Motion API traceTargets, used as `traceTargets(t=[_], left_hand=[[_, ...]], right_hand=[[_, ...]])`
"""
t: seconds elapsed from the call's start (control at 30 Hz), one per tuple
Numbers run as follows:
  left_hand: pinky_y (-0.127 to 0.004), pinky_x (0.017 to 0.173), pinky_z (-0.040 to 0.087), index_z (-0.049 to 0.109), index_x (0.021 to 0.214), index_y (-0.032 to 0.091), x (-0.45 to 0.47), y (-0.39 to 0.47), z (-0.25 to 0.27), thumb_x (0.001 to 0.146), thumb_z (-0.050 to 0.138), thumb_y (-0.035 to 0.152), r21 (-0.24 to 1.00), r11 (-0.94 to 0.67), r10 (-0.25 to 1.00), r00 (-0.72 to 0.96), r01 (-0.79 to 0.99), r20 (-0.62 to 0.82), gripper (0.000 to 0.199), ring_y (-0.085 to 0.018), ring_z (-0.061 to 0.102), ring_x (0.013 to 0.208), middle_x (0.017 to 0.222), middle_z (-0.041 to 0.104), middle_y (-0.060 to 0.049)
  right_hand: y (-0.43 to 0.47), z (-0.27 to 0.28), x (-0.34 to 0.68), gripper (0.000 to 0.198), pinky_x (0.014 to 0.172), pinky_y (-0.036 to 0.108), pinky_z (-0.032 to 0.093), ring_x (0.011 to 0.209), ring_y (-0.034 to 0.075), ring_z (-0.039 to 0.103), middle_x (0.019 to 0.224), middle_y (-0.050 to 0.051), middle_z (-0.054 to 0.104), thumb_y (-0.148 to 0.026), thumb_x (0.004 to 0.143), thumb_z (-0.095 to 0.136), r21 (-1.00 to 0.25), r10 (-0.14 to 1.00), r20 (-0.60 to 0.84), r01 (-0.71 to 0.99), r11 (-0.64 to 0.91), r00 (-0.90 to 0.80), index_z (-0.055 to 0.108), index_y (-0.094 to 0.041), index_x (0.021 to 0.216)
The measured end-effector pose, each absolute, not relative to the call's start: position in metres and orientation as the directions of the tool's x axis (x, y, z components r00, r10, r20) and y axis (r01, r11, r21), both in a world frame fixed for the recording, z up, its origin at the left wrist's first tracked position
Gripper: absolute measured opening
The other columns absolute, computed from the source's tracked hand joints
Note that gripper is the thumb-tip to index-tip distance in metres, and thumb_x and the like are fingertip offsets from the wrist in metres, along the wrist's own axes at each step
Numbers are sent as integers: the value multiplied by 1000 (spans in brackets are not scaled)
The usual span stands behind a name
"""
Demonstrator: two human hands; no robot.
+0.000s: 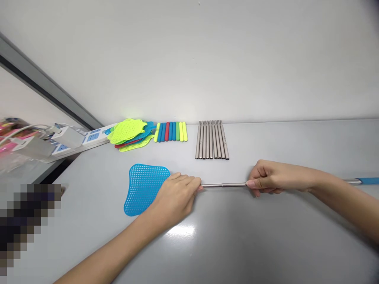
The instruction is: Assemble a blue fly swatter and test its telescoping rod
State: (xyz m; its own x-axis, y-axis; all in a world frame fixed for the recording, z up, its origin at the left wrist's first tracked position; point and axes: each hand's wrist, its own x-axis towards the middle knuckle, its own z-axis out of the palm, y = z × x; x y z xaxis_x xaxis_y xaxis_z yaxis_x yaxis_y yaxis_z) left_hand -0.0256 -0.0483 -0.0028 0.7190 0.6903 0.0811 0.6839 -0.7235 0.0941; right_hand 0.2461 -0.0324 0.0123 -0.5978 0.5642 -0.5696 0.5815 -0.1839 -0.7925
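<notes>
A fly swatter with a blue perforated head point(145, 189) and a thin telescopic metal rod point(223, 185) lies crosswise in front of me, just at the table surface. My left hand point(180, 191) is wrapped around the swatter where the head meets the rod, hiding that joint. Further right, my right hand point(263, 179) pinches the rod between thumb and fingers. Beyond my right wrist the thicker metal tube continues to a blue handle point(370, 181), cut off by the frame's edge.
Loose swatter heads point(127, 132) in yellow, blue and red lie piled at the back left. Beside them are a row of coloured handles point(170, 132) and several metal tubes point(211, 140). A power strip point(91, 137) with plugged-in chargers stands along the left edge, near the wall.
</notes>
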Motion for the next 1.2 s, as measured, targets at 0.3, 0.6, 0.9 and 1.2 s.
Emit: traceTargets(t=[0.3,0.6,0.9,1.2], left_hand=[[-28,56,28,44,71,18,-24,-52,-2,85,29,16,107,-727,686,724,678,79,20,-14,43,55,61,51,0],[-27,57,32,44,71,17,-22,-55,-1,85,30,16,137,-726,686,724,674,70,20,-14,44,56,62,52,0],[-27,56,33,43,72,18,-20,-57,1,82,32,14,133,-711,701,712,690,53,16,-14,45,56,63,53,1],[-27,54,31,42,72,18,-18,-59,2,83,32,14,163,-704,702,712,692,9,16,-13,47,54,64,54,2]], right_hand=[[-35,12,240,34,42,22,21,42,6,28,48,-4,32,-43,75,51,-788,574,-567,591,-170,-591,58,-13,62],[-40,16,231,33,40,21,18,41,6,27,46,-5,31,-43,74,52,-784,573,-587,579,-225,-572,57,-13,60],[-41,18,226,33,40,21,19,40,6,26,44,-6,31,-42,73,52,-792,576,-578,567,-226,-577,58,-12,60],[-43,20,223,34,40,21,20,41,6,28,49,-4,34,-42,74,51,-785,586,-583,577,-225,-563,59,-12,60]])
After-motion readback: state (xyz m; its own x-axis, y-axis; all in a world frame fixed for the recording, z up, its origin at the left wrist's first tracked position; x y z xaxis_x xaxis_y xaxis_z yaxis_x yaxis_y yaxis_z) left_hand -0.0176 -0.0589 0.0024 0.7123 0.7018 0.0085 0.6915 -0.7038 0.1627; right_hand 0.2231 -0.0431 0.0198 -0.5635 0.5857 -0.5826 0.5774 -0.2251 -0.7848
